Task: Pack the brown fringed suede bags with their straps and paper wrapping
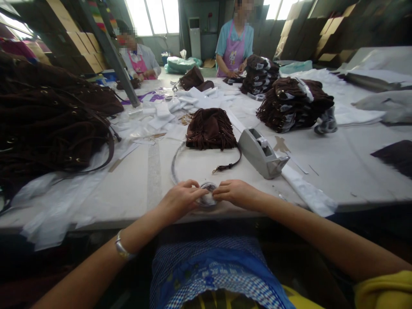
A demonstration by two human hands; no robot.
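Observation:
A dark brown fringed bag (210, 128) lies on the table in front of me. From its left side a strap (174, 165), covered in clear plastic, curves down toward my hands and ends in a small round coil (208, 187) at the table's near edge. My left hand (183, 197) grips the coil's left side, thumb across its top. On the other side my right hand (236, 193) has its fingers closed on the coil's right rim. A short brown strap end with a metal clasp (216, 170) rests just beyond my right hand.
A grey tape dispenser (262, 154) stands right of the bag. Brown bags are heaped at left (48, 120), and a bundled stack (296, 105) sits at right. White packing pieces (183, 101) litter the middle. Two people work across the table, near a metal post (112, 51).

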